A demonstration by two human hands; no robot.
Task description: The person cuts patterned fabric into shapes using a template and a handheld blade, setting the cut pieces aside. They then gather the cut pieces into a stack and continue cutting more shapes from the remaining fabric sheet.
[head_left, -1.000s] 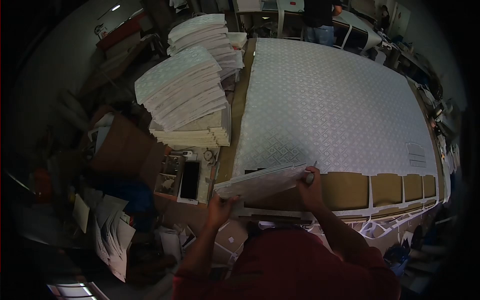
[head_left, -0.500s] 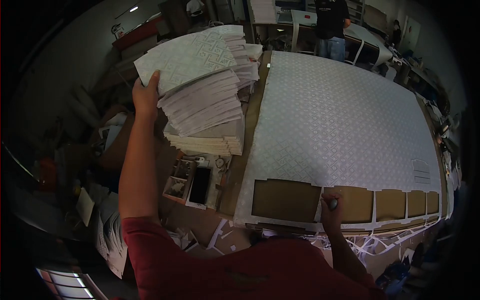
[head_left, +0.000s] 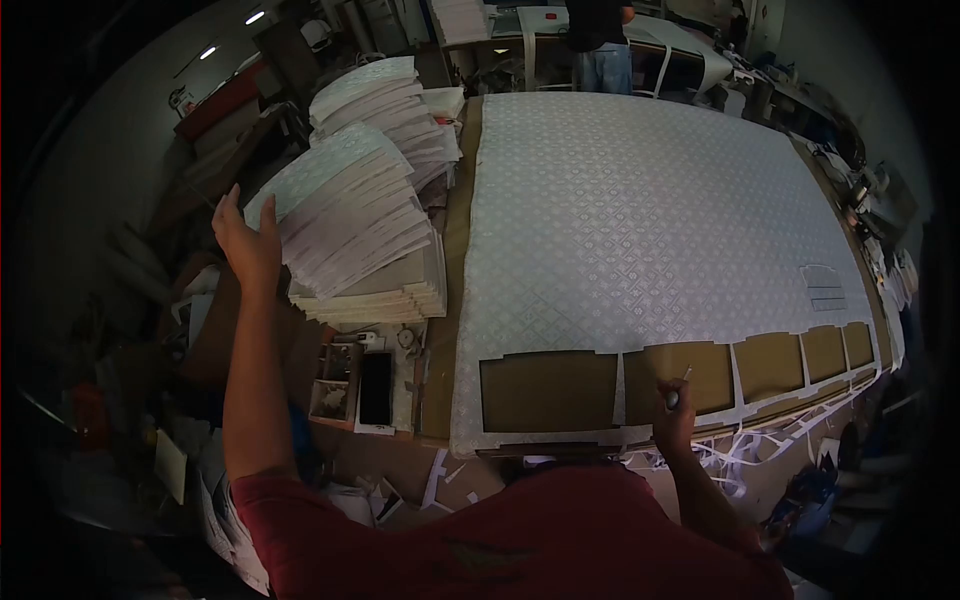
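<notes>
My left hand (head_left: 250, 240) is raised at the left edge of a tall stack of patterned pieces (head_left: 350, 205), its fingers apart and holding nothing. In my right hand (head_left: 673, 420) is a small tool with a rounded dark handle and a light tip (head_left: 686, 374). That hand is over the front edge of a large patterned sheet (head_left: 640, 220), by a row of rectangular cut-outs. Brown board (head_left: 550, 392) shows through the openings. A cut outline of another piece (head_left: 824, 288) is visible at the sheet's right side.
A dark phone (head_left: 376, 388) and a compartment box (head_left: 335, 382) lie below the stack. Another person (head_left: 603, 50) stands at a far table. White strips (head_left: 740, 465) hang along the sheet's front edge. Scraps lie on the floor.
The patterned piece my left hand held is now on the stack, and that hand has opened and moved down and left. The view has shifted. My right hand still holds the tool.
</notes>
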